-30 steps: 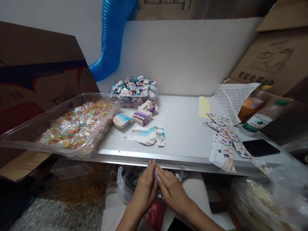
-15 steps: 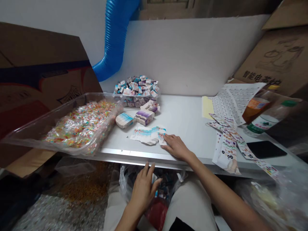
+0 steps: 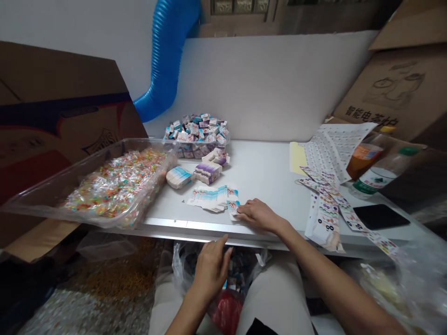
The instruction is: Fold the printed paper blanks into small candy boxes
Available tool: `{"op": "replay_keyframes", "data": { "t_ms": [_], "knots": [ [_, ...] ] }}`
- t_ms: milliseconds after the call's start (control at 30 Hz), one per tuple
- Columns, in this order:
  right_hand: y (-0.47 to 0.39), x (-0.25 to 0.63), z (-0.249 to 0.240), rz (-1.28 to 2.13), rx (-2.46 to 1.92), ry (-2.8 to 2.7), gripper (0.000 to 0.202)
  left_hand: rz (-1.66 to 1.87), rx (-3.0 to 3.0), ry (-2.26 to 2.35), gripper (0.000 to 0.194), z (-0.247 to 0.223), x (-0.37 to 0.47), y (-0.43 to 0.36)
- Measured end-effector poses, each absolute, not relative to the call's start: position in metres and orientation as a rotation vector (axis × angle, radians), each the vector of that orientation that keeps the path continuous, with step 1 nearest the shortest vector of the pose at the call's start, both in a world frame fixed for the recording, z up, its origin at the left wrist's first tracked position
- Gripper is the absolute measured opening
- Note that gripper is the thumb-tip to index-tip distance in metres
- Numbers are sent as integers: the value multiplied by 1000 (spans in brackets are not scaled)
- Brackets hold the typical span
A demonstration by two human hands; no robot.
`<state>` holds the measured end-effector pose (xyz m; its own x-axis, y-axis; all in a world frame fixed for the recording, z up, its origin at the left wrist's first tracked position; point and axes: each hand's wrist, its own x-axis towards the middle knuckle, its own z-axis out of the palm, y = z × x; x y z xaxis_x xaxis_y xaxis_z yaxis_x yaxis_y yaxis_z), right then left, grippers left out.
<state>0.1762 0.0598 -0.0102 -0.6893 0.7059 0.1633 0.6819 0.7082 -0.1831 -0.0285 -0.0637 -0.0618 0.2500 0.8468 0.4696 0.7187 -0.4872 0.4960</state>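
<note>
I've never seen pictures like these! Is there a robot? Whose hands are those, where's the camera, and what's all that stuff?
No robot here, just a person. The camera sits on their head, so every picture looks forward and down, roughly as they see it.

The right hand has its fingertips on the end piece of a row of flat printed cards. I can't tell how tightly it grips. The left hand is just in front of the table, and I can't see anything in it.

On the table, a clear tray of shiny, colourful packets is on the left, little boxes are heaped at the back, and printed strips and a green-capped bottle are on the right.
</note>
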Motion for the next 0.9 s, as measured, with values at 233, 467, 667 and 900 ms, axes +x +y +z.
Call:
{"op": "replay_keyframes", "data": {
  "t_ms": [233, 467, 667, 900],
  "knots": [
    [-4, 154, 10, 538, -1148, -2006, 28, 1258, 2443, 1712, 68, -36, -22, -51],
    [-20, 146, -5, 1236, -1157, -1762, 17, 914, 2614, 1535, 60, -35, -26, -48],
    [-7, 154, -19, 1723, -1068, -1702, 12, 617, 2672, 1447, 59, -39, -36, -54],
    [-16, 142, -20, 1280, -1270, -1993, 6, 383, 2737, 1463, 54, -33, -36, -58]
  ]
}}
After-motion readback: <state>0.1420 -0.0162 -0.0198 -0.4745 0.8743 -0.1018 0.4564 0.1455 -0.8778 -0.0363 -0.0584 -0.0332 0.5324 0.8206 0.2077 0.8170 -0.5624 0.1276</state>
